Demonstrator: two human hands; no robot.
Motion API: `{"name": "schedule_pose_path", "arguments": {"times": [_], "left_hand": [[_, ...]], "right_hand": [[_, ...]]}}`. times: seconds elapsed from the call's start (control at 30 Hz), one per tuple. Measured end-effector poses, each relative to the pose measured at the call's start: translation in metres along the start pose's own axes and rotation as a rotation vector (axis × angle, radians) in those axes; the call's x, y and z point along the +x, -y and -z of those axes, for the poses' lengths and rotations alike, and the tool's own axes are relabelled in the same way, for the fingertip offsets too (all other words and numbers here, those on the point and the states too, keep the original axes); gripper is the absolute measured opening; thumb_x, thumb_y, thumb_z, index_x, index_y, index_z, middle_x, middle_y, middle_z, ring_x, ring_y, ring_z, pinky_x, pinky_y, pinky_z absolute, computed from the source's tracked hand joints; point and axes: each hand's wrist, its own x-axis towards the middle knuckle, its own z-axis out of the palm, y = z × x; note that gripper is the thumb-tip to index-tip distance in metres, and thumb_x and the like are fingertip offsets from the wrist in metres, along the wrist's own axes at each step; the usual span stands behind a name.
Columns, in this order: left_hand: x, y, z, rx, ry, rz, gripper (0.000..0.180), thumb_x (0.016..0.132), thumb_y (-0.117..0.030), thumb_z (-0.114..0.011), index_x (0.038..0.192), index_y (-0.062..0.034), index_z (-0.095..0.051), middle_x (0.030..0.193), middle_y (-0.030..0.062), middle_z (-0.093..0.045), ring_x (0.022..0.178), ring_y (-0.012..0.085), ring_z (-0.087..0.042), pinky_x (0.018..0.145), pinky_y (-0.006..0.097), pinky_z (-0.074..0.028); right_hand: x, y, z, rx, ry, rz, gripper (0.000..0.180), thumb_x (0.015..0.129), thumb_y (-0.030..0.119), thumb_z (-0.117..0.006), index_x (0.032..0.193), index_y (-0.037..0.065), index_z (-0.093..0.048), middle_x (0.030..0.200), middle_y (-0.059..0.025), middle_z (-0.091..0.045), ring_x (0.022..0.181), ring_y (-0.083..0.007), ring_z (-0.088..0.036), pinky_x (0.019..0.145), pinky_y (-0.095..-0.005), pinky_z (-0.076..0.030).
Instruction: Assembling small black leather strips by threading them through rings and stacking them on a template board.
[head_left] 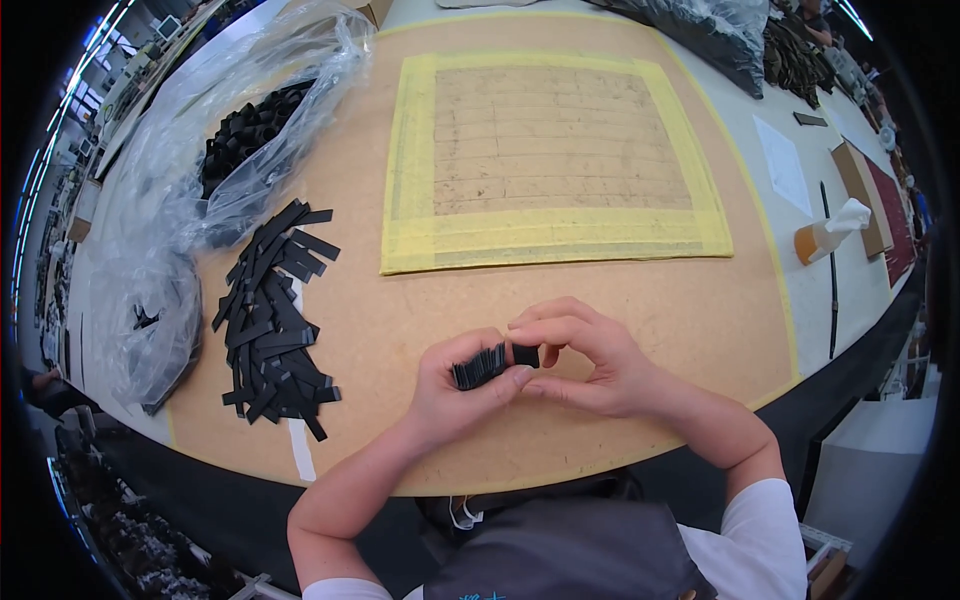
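My left hand (442, 388) is closed round a stack of short black strips (478, 368), their ends facing up in a tight row. Close beside it, my right hand (605, 368) has its fingers bent over a single black strip (525, 355) next to the stack. The fingertips partly hide that strip, and its far end is out of sight. To the left of my hands lies a loose heap of flat black strips (275, 335), crossing each other at many angles.
Beyond my hands lies a board (560, 140) edged with yellow tape. A clear plastic bag (160, 230) holding black rolled pieces (250, 130) spreads at the left. A spray bottle (830, 232) with orange liquid, a thin dark rod (832, 290) and a cardboard box (862, 195) are at right.
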Motion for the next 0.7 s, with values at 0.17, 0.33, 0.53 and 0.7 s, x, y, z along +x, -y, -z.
{"name": "schedule_pose_path", "arguments": {"times": [0.17,0.33,0.53,0.7], "left_hand": [[-0.001,-0.004,0.007,-0.029,0.076,0.075,0.013,0.085,-0.009,-0.072,0.081,-0.0053,-0.060,0.066,-0.0058,-0.053,0.062,0.0018,-0.048,0.053,0.019,-0.036],[0.001,0.000,0.006,0.025,0.022,-0.031,0.013,0.084,-0.008,-0.070,0.079,-0.0051,-0.059,0.063,-0.0067,-0.050,0.060,0.0021,-0.044,0.052,0.021,-0.034],[0.002,0.005,0.001,0.243,0.011,-0.201,0.014,0.083,-0.005,-0.068,0.075,-0.0043,-0.057,0.062,-0.0044,-0.048,0.057,0.0033,-0.042,0.050,0.023,-0.034],[0.000,0.005,-0.005,0.329,-0.004,-0.249,0.015,0.082,-0.006,-0.068,0.073,-0.0046,-0.056,0.061,-0.0037,-0.045,0.056,0.0040,-0.040,0.050,0.024,-0.032]], "right_hand": [[-0.001,0.004,-0.002,0.123,0.032,-0.108,0.030,0.084,0.004,-0.071,0.112,0.006,-0.059,0.109,-0.0069,-0.058,0.092,-0.0112,-0.059,0.074,-0.0251,-0.051],[-0.008,-0.005,0.005,0.405,-0.053,-0.275,0.013,0.091,0.007,-0.065,0.102,0.002,-0.059,0.098,-0.0018,-0.060,0.088,-0.0066,-0.058,0.075,-0.0224,-0.048],[-0.013,0.000,-0.015,0.378,-0.083,-0.383,0.009,0.097,0.009,-0.056,0.101,0.002,-0.056,0.089,0.0013,-0.056,0.088,-0.0044,-0.051,0.075,-0.0217,-0.044],[-0.015,-0.007,-0.025,0.150,-0.114,-0.355,0.013,0.099,0.014,-0.051,0.097,0.002,-0.055,0.083,0.0000,-0.056,0.081,-0.0060,-0.049,0.072,-0.0235,-0.043]]}}
